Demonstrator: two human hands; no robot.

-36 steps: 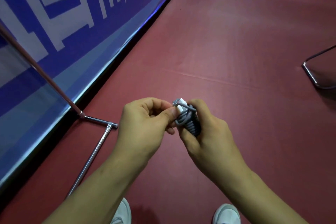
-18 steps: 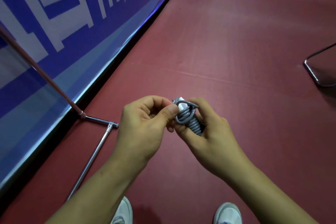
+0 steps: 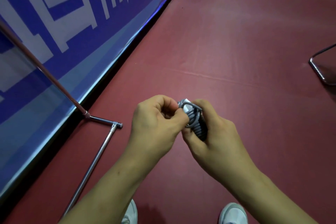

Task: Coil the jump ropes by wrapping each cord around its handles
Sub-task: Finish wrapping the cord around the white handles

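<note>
A jump rope bundle point(image 3: 197, 125) with grey cord wound tightly round its handles sits between my two hands, above the red floor. A white handle end point(image 3: 187, 107) pokes out at the top, with a loop of grey cord point(image 3: 190, 104) lying over it. My right hand point(image 3: 214, 138) grips the bundle from the right, its fingers curled round the coils. My left hand point(image 3: 156, 125) is curled against the bundle's left side and pinches the cord near the top with thumb and fingertips. The lower part of the handles is hidden in my right palm.
A blue banner barrier point(image 3: 72, 29) runs along the left, with a chrome stand foot point(image 3: 101, 149) lying on the red floor point(image 3: 227, 42). A chrome frame point(image 3: 320, 71) sits at the right edge. My white shoes point(image 3: 233, 213) show at the bottom.
The bundle has tilted slightly and the top cord loop has shifted over the white handle end. Both hands stay at the bundle and have barely moved.
</note>
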